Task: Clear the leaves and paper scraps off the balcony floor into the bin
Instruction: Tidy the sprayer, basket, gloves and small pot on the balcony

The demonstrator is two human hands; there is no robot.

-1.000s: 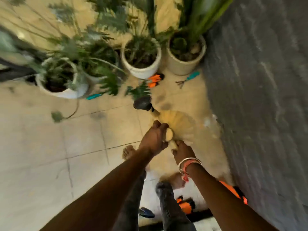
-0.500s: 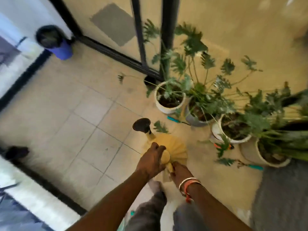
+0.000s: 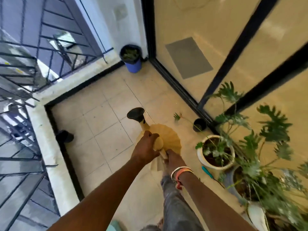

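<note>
Left hand gripping yellow can, right hand closed on its handle, blue bin far off, no writing to read.

Both hands grip a yellow watering can above the tiled floor.

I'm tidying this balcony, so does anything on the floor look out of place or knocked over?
Yes: a green leaf lies loose on the tiles beside the small black pot by the door track, and a teal-handled tool lies beside the white planter.
</note>
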